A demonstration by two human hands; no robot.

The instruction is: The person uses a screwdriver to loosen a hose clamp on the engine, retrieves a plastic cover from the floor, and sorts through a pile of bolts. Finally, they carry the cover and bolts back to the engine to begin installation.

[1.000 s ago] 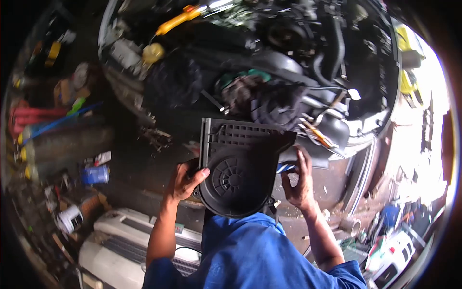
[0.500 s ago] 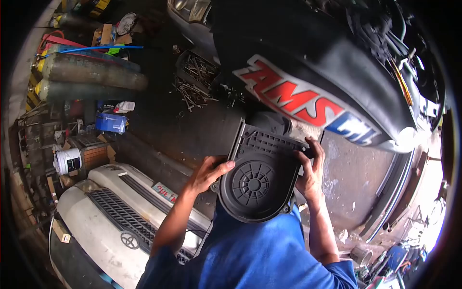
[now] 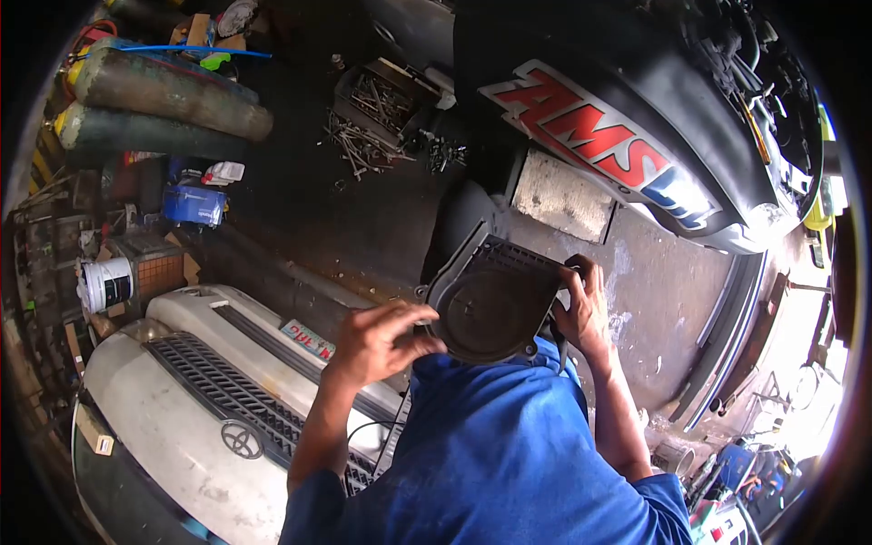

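A black plastic housing (image 3: 490, 304) with a round recessed part is held in front of my blue shirt. My right hand (image 3: 584, 307) grips its right edge, fingers bent over the upper right corner. At its left edge is my left hand (image 3: 383, 343), thumb and fingers curved a little apart, fingertips close to the rim; whether they touch it is hard to tell. The housing is tilted, with its inner side dim.
A black fender cover (image 3: 581, 118) with a large logo hangs at the upper right. Loose bolts and tools (image 3: 377, 113) lie on the floor ahead. Gas cylinders (image 3: 163, 95) are at upper left, a white vehicle front (image 3: 218, 391) at lower left, a white bucket (image 3: 109, 283) beyond it.
The housing has tilted and its round grille is no longer clearly seen. My left hand has loosened, its fingers now at the left rim. The view has shifted slightly.
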